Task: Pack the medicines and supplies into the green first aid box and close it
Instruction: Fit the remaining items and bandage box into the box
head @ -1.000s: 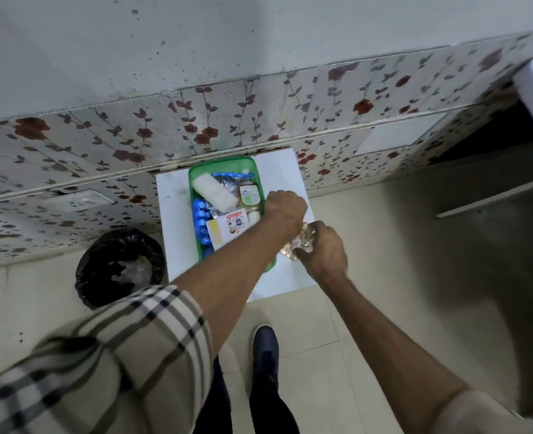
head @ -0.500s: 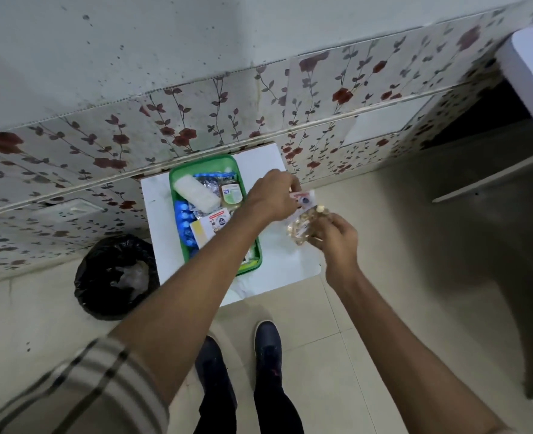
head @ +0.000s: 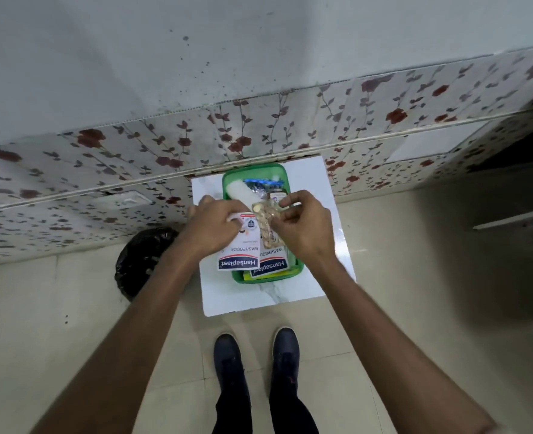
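The green first aid box (head: 298, 268) lies open on a small white table (head: 334, 264) against the wall. Inside it I see a white roll (head: 239, 192), blue-wrapped items (head: 263, 183), a small bottle and a Hansaplast plaster pack (head: 269, 267) at the near end. My left hand (head: 210, 228) holds a second Hansaplast plaster pack (head: 239, 255) over the box's left rim. My right hand (head: 304, 228) pinches a clear blister strip of pale tablets (head: 266, 222) above the middle of the box. No lid is in view.
A bin lined with a black bag (head: 141, 261) stands on the floor left of the table. A floral tiled wall (head: 290, 133) runs right behind the table. My dark shoes (head: 257, 364) stand on pale floor tiles just before it. A white ledge (head: 518, 216) juts in at right.
Both hands have come over the box. My left hand now holds a plaster pack over the left rim, and my right hand carried the tablet strip from right of the box to above it.
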